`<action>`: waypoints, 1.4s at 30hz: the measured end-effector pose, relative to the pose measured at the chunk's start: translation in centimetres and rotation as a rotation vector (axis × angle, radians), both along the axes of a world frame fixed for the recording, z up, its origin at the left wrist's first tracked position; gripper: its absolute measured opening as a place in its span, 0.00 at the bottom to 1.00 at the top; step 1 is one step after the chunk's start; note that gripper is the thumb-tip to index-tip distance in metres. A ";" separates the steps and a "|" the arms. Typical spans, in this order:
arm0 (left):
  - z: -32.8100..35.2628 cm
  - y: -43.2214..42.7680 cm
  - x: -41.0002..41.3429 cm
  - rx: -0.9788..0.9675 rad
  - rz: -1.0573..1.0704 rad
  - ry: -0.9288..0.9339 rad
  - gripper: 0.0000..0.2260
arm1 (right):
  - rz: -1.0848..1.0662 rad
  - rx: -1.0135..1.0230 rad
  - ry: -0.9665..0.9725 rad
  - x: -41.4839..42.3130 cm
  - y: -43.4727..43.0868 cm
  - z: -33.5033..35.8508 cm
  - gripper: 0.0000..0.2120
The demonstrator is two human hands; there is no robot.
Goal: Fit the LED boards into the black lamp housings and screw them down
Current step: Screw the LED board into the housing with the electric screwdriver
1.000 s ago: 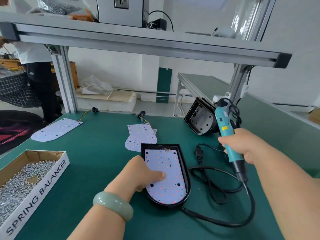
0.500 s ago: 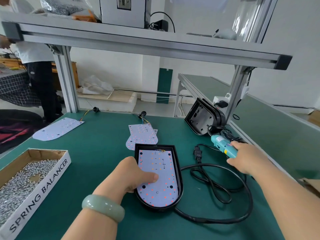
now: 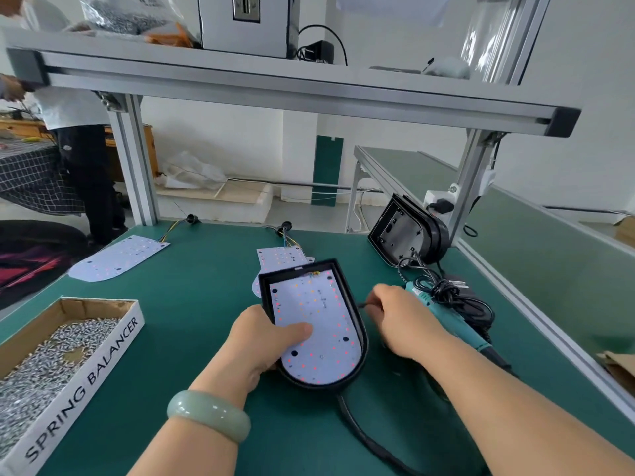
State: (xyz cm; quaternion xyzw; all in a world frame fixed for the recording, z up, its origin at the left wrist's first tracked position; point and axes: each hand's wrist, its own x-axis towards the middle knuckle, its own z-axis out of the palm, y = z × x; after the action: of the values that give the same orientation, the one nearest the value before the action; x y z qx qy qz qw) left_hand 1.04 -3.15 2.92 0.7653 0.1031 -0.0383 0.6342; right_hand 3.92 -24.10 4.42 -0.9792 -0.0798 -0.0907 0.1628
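Left hand (image 3: 271, 341): wrapped round the left rim of the black lamp housing (image 3: 311, 384), with the thumb pressed on the LED board (image 3: 319, 324).
LED board: seated inside the housing, LED side up, wires bunched at the far end.
Housing: held mid-worktop (image 3: 192, 304).
Right hand (image 3: 405, 324): fingers curled, just beside the housing's right rim. Something dark is seen at the fingertips; what is gripped cannot be told.
Electric screwdriver (image 3: 460, 329): teal, laid on the worktop, partly hidden behind the right hand.
Spare LED board (image 3: 281, 257): partly hidden behind the housing.
Far-left LED board (image 3: 118, 257): laid flat, well apart.
Second housing (image 3: 407, 233): leaned against the frame post.
Screw box (image 3: 103, 362): near left, filled with screws.
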 end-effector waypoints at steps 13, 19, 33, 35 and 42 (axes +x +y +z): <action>0.6 -1.9 -0.6 -0.490 -0.011 -0.192 0.10 | 0.030 0.825 0.358 -0.6 2.0 3.8 0.04; 0.3 -1.9 -0.6 -0.581 -0.147 -0.100 0.14 | -0.057 0.973 0.512 -0.4 1.8 2.9 0.03; 0.8 -2.4 -0.3 -0.140 0.142 -0.487 0.12 | 0.054 1.566 0.549 -0.3 5.4 0.7 0.07; 1.2 -2.1 -0.5 0.022 0.187 -0.586 0.14 | 0.055 1.586 0.500 -0.2 5.7 0.9 0.06; 1.0 2.9 0.4 0.795 -0.039 0.017 0.18 | -0.141 1.938 0.216 0.6 3.0 1.8 0.05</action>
State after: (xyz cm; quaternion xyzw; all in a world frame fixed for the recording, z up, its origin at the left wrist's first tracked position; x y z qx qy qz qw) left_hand 1.46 -0.24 3.96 0.9525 0.1004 -0.0138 0.2870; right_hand 4.51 -21.13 6.22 -0.4267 0.1032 -0.0363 0.8977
